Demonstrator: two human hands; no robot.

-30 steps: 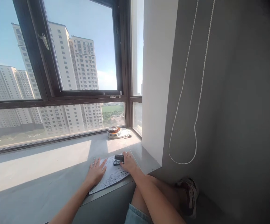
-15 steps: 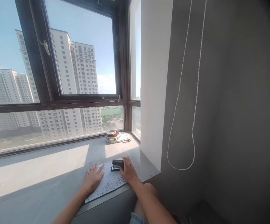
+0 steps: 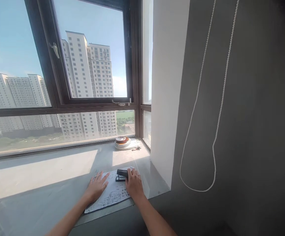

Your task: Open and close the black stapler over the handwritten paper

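Observation:
A sheet or small stack of paper [image 3: 115,193] covered in dark handwriting lies on the window sill, close to its front edge. My left hand [image 3: 97,186] rests flat on the paper's left side with fingers spread. A black stapler [image 3: 122,174] stands on the upper right part of the paper, its front end pointing left. Wrapped around the stapler's rear end is my right hand [image 3: 134,184]. Whether the stapler's jaws have any paper between them cannot be made out.
Farther back on the sill [image 3: 46,183], a stack of round plate-like items [image 3: 122,143] sits in the window corner, a small dark stringy item [image 3: 136,148] beside it. A beaded blind cord [image 3: 214,157] hangs at right before the grey wall. A dark-framed window [image 3: 95,105] rises behind.
The camera view has shifted slightly. My right hand still grips the stapler, now with its back turned more upward. The left hand stays spread on the paper.

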